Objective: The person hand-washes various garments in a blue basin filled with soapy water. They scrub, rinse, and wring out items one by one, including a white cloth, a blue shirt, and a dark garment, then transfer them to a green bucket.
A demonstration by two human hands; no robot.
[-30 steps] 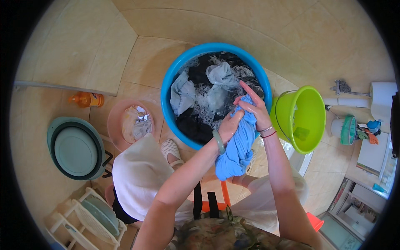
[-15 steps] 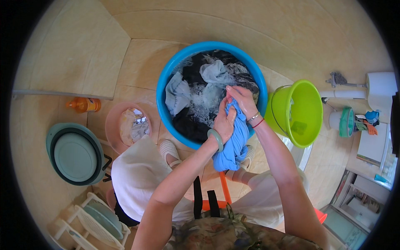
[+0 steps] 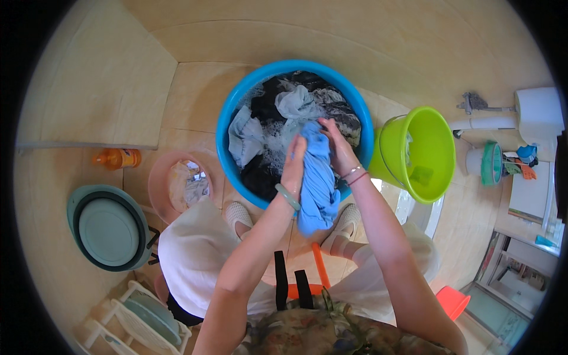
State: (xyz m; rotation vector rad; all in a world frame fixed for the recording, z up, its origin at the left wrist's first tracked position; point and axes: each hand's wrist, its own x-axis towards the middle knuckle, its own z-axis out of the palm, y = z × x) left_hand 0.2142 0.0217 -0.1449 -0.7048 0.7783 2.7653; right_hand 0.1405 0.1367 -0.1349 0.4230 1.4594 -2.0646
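A bunched light-blue cloth [image 3: 318, 186] is held between my two hands, over the near side of a large blue tub [image 3: 223, 121]. My left hand [image 3: 293, 163] presses on its left side, and a green bangle circles that wrist. From the right, my right hand [image 3: 341, 148] holds the same cloth near its far end; some of its fingers are hidden behind the fabric. The cloth's near end hangs past the tub's rim toward me. Soapy water in the tub covers parts of dark clothes [image 3: 269, 97], a pale grey-blue garment [image 3: 297, 102] and another pale one [image 3: 246, 136].
A lime-green bucket [image 3: 445, 157] stands right of the tub. To the left are a pink basin [image 3: 158, 188] with light cloths, an orange bottle [image 3: 118, 158] and a grey-green folding basin [image 3: 72, 207]. A white rack [image 3: 121, 316] is at lower left. My feet flank the cloth.
My hands have shifted slightly left and spread apart along the cloth's sides. The blue cloth now stands bunched between them, its far end showing above the fingers.
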